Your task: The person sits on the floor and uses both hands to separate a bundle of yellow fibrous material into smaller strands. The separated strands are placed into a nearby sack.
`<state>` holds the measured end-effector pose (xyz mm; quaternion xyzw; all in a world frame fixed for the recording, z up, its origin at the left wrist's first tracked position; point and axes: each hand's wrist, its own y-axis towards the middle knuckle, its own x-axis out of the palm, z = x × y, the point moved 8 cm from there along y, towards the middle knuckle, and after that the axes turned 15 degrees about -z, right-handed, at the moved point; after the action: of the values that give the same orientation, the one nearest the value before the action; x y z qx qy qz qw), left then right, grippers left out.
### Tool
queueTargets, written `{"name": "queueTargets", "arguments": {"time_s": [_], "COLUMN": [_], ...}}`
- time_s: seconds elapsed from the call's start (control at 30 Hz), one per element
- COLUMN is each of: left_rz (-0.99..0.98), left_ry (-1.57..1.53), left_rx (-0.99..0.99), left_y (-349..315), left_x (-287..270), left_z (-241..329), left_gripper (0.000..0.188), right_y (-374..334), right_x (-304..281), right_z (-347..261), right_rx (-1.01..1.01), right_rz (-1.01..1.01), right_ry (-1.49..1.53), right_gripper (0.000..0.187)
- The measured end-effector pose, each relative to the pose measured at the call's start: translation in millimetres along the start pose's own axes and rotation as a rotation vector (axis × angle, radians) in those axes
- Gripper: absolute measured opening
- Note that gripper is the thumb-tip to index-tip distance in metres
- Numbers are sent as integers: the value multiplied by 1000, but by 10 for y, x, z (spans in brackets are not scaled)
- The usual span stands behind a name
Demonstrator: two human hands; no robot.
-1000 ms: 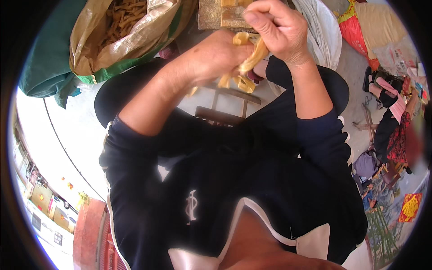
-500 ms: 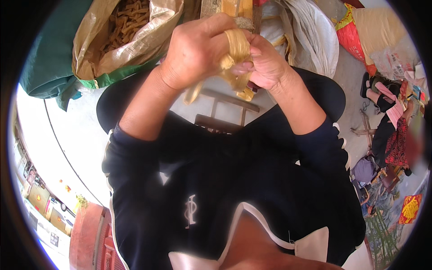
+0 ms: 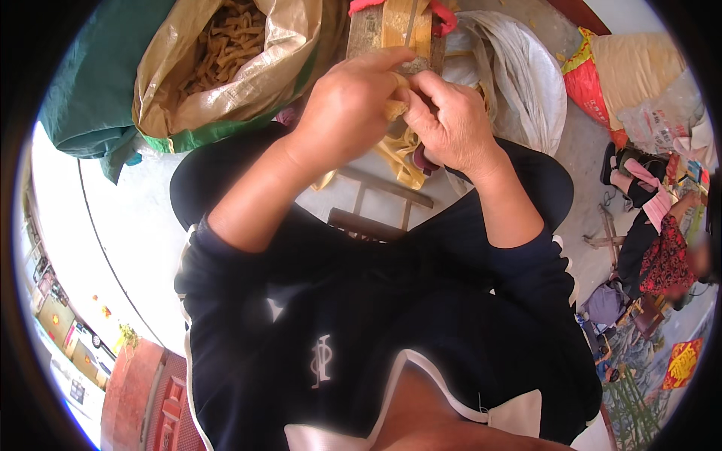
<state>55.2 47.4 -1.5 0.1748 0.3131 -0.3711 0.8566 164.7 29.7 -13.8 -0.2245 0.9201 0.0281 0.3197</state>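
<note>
My left hand (image 3: 342,109) and my right hand (image 3: 457,126) meet above my lap, just in front of a wooden plank. Both are closed on a pliable, yellowish, ribbon-like strip (image 3: 403,167). A small bunched part of it shows between the fingertips, and loose lengths dangle below the hands. The strip's exact material is unclear. Beneath my right palm pokes out a dark maroon, rounded object (image 3: 426,161), mostly covered, so I cannot tell whether the hand grips it.
At the left an open woven sack (image 3: 293,71) holds many short brown pieces (image 3: 229,52). The wooden plank (image 3: 365,34) has red cloth (image 3: 445,16) at its end. A white sack (image 3: 530,71) stands right of it. A small wooden stool frame (image 3: 368,225) lies below. Another person (image 3: 662,255) sits far right.
The wide yellow loop that lay around my left fingers is now a small bunch between the fingertips. My right hand has turned over, with its back now showing.
</note>
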Motion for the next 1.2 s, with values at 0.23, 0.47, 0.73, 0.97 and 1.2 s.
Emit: {"name": "queueTargets", "arguments": {"time_s": [0.23, 0.47, 0.73, 0.97, 1.2], "left_rz": [308, 74, 168, 259, 315], "left_ry": [-586, -913, -1121, -869, -600], "left_rx": [8, -316, -435, -430, -648], "left_y": [-73, -67, -87, 161, 82], "left_x": [-495, -192, -38, -9, -25], "left_z": [-187, -408, -489, -736, -1055], "left_gripper": [13, 22, 11, 18, 24], "right_y": [-49, -12, -29, 161, 212], "right_x": [269, 353, 3, -384, -372], "right_z": [208, 191, 417, 480, 769], "right_rx": [203, 204, 252, 258, 203], "right_rz": [-303, -305, -41, 264, 418], "right_ry": [1127, 1445, 939, 31, -9], "right_gripper": [47, 40, 27, 25, 23]}}
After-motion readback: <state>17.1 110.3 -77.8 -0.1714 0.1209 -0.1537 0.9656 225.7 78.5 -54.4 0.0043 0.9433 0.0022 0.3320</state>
